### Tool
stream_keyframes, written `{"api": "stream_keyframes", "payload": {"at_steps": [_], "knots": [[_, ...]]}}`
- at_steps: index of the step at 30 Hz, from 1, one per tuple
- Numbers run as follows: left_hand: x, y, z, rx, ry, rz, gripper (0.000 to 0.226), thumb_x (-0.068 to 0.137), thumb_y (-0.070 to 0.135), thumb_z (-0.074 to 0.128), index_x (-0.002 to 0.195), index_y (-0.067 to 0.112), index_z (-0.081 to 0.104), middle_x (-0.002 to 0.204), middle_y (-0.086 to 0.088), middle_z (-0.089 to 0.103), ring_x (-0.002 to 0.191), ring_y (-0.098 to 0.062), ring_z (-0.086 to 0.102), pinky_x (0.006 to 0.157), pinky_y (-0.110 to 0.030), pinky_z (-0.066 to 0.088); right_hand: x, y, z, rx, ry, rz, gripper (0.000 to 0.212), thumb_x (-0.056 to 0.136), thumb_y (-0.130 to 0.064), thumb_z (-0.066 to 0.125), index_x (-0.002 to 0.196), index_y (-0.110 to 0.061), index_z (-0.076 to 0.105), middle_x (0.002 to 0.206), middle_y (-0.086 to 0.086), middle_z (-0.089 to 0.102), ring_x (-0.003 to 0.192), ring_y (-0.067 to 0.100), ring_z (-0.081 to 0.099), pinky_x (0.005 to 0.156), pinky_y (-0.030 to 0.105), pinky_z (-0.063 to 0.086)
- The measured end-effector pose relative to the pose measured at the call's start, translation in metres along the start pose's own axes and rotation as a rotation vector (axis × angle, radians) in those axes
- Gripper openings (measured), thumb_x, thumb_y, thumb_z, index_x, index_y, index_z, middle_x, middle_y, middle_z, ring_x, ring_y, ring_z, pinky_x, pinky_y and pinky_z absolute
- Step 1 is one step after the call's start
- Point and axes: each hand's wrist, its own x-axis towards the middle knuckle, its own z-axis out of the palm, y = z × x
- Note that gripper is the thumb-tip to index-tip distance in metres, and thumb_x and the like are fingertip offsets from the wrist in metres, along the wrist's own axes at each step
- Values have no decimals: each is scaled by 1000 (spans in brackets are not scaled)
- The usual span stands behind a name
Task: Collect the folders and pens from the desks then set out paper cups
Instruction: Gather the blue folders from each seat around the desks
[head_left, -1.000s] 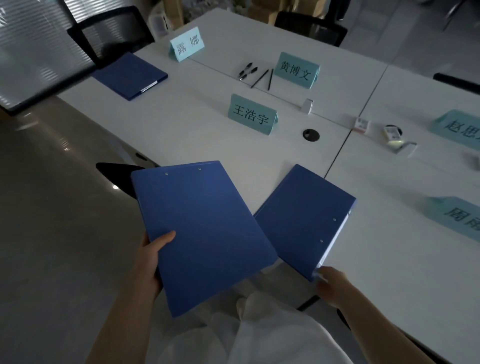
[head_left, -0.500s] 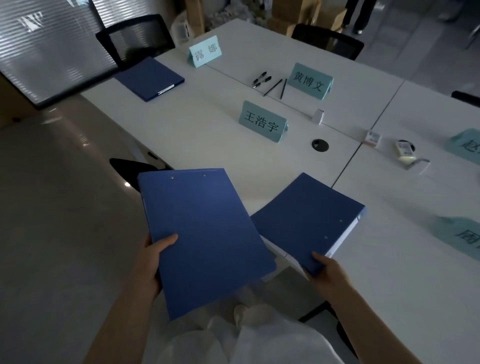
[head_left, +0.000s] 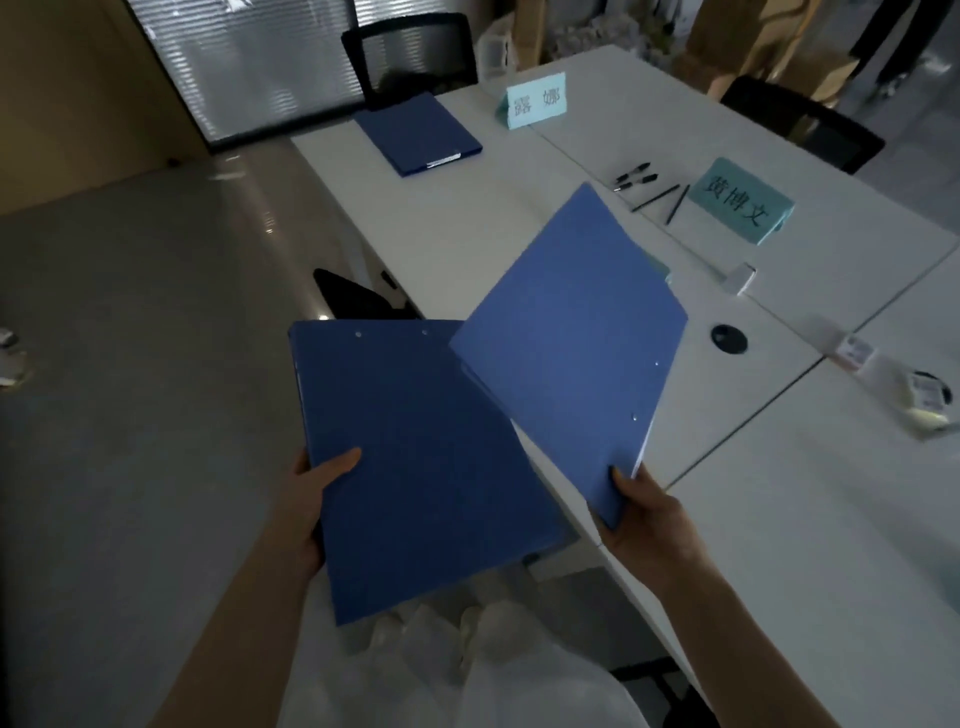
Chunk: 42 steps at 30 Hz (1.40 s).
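Blue flat folders are filling both hands: the left hand (head_left: 311, 499) is gripping one dark folder (head_left: 415, 467), the right hand (head_left: 647, 514) is pinching a tilted lighter folder (head_left: 566, 338). A third blue folder (head_left: 415, 132) is lying at the white bench's (head_left: 467, 223) far left corner, long axis running away, likely next.

**Dim room, daylight from the blinds**

The scene is dim and bluish. Soft light enters through the window blinds (head_left: 270, 62) at upper left, leaving a pale sheen on the floor (head_left: 130, 322). Shadows are weak. Straight desk (head_left: 779, 519) edges bow toward the borders, and fine detail looks soft and grainy.
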Motion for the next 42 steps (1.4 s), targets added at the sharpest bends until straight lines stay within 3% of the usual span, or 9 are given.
{"api": "stream_keyframes", "payload": {"at_steps": [3, 6, 10, 24, 28, 32, 35, 38, 42], "knots": [[-2, 10, -18, -54, 21, 25, 48, 80, 18, 71, 126, 19, 59, 115, -9, 70, 92, -30, 71, 64, -41, 59, 18, 10, 18, -212, -113, 97, 52, 86, 1, 49, 135, -14, 51, 132, 12, 59, 109, 27, 65, 77, 33, 58], [1, 21, -41, -95, 65, 57, 38, 86, 16, 67, 121, 26, 59, 109, -3, 71, 86, -26, 72, 60, -39, 58, 37, 20, 38, -382, -217, 194, 62, 82, 2, 56, 140, -13, 43, 137, 15, 55, 116, 34, 60, 80, 37, 57], [14, 40, -80, -150, 117, 67, 50, 86, 21, 68, 133, 28, 53, 121, -4, 67, 99, -31, 68, 66, -43, 57, 69, 35, 77, -540, -304, 308, 61, 77, 2, 59, 135, -12, 47, 132, 15, 60, 116, 37, 59, 82, 40, 57], [99, 160, -244, -176, 155, 63, 61, 72, 25, 79, 127, 30, 55, 119, -3, 68, 94, -28, 72, 66, -42, 60, 192, 158, 280, -917, -457, 520, 57, 76, -7, 67, 130, -16, 53, 126, 8, 64, 114, 31, 62, 91, 46, 52], [130, 191, -282, -171, 142, 49, 62, 72, 22, 80, 129, 32, 56, 120, -3, 69, 97, -29, 71, 69, -44, 59, 225, 186, 327, -1101, -413, 483, 48, 74, -12, 69, 120, -19, 60, 117, 3, 70, 104, 25, 68, 87, 42, 55], [161, 216, -302, -180, 153, 31, 61, 74, 22, 76, 130, 30, 55, 120, -4, 69, 96, -30, 72, 68, -44, 59, 251, 198, 359, -1518, -368, 323, 8, 91, -28, 62, 91, -20, 61, 91, 1, 70, 73, 17, 71, 58, 31, 56], [195, 237, -309, -188, 153, 21, 58, 75, 21, 74, 130, 28, 55, 119, -5, 69, 96, -32, 71, 67, -45, 59, 282, 204, 374, -1791, -287, 93, 35, 91, -48, 53, 77, -16, 56, 70, 0, 65, 60, 19, 67, 59, 32, 56], [236, 263, -309, -203, 140, 17, 60, 73, 22, 74, 130, 28, 56, 120, -7, 69, 97, -34, 71, 68, -46, 59, 328, 211, 391, -1711, -216, 51, 31, 93, -50, 46, 94, -22, 59, 90, -1, 66, 79, 16, 65, 76, 38, 53], [292, 306, -300, -187, 115, 9, 59, 73, 22, 73, 129, 28, 56, 118, -7, 70, 96, -33, 71, 68, -46, 59, 397, 217, 425, -1445, -163, 275, 53, 91, -63, 37, 124, -25, 54, 121, -4, 61, 108, 13, 60, 97, 35, 46]]}}
